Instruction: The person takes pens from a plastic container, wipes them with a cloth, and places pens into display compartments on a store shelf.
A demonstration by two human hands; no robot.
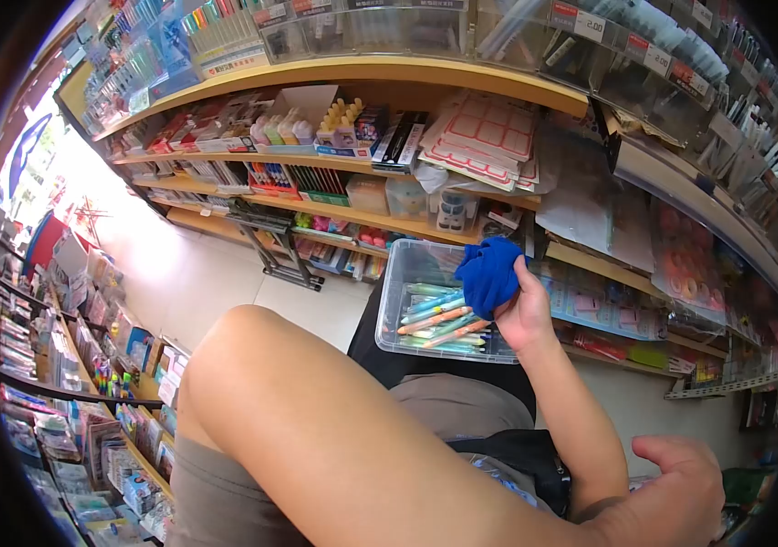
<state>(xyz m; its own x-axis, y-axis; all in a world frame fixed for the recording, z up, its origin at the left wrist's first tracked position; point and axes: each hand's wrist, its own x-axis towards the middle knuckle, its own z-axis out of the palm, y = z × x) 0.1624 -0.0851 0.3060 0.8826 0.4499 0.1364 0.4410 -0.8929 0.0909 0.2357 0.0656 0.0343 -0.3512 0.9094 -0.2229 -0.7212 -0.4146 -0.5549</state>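
Cloth [487, 278]: solid deep blue, no visible print. Pens [448, 324]: mixed pale green, light blue and orange, yellow accents. Box [392, 314]: clear, colourless. Far shelves [362, 77]: light wood-brown. Stacked sheets [485, 137], far: white with red rounded-frame pattern. Bottles [343, 116], far: yellow tops. Price tags [591, 25], far right: white, adjoining red panels. Floor [216, 278], left: pale grey, straight joint lines. Garment [211, 497], near left: plain grey-brown. Bag [521, 454], near: black.
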